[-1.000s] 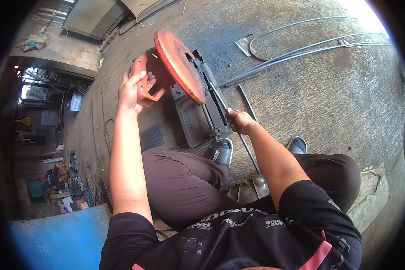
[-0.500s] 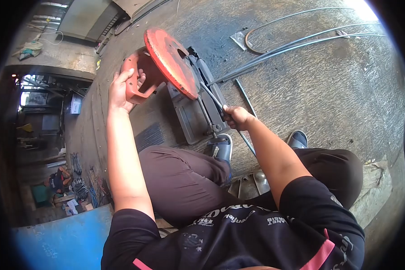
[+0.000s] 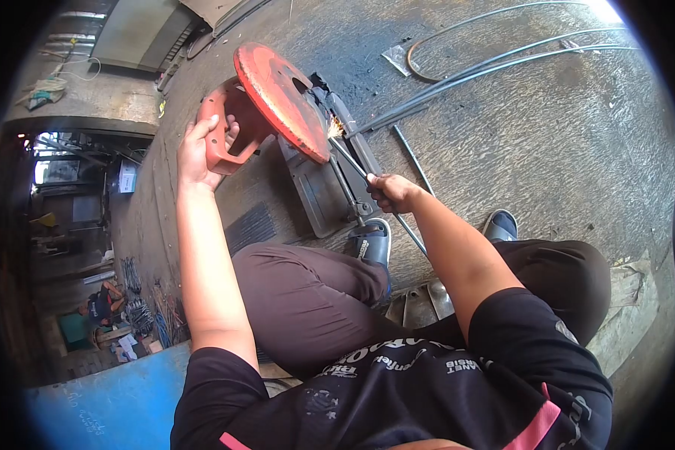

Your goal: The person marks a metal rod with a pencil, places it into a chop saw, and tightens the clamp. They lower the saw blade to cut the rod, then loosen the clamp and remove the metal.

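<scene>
My left hand [image 3: 197,154] is wrapped round the red handle of a chop saw [image 3: 277,97], whose round guard hides the cutting disc. The saw's dark metal base [image 3: 315,191] rests on the floor. Closed round a thin metal rod [image 3: 350,159] is my right hand [image 3: 391,193], just right of the base. One end of the rod reaches under the edge of the guard, where bright sparks [image 3: 336,127] fly. The other end runs down past my right forearm.
Long metal rods [image 3: 457,82] lie across the floor beyond the saw, and a short rod [image 3: 412,159] lies nearer. My sandalled feet [image 3: 375,244] flank the work. Another person [image 3: 101,304] sits far left, by bundled metal pieces. A blue panel [image 3: 112,397] is at lower left.
Sparks have appeared at the rod's end beside the guard. Both hands keep their holds and have barely shifted; the view has tilted slightly.
</scene>
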Demonstrator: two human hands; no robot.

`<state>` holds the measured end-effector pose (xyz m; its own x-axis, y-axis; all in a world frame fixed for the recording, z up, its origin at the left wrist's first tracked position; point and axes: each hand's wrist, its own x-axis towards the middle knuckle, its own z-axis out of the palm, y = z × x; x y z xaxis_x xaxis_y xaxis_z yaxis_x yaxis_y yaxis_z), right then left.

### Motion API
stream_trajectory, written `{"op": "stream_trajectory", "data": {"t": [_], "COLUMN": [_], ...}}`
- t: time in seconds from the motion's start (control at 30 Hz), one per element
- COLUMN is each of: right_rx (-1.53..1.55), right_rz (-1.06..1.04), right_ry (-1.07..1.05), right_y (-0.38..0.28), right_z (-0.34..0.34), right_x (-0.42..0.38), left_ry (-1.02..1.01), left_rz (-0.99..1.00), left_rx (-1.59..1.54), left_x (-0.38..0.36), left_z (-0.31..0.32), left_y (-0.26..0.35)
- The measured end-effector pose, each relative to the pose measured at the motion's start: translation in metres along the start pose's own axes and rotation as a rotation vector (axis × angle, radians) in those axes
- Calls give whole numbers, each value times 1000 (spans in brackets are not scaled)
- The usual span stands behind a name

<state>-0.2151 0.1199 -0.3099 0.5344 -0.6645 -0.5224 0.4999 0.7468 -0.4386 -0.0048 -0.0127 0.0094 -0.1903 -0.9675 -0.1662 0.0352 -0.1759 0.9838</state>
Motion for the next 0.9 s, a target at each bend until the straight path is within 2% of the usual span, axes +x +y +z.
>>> {"op": "stream_trajectory", "data": {"t": [0.9], "right_rx": [-167], "right_rz": [-122], "right_ry": [147], "right_y": [-3], "right_z": [-8], "right_x": [9], "left_ry": [-7], "left_rz": [21], "left_rx": [27], "left_x": [1], "left_z": [-1], "left_y": [-1]}}
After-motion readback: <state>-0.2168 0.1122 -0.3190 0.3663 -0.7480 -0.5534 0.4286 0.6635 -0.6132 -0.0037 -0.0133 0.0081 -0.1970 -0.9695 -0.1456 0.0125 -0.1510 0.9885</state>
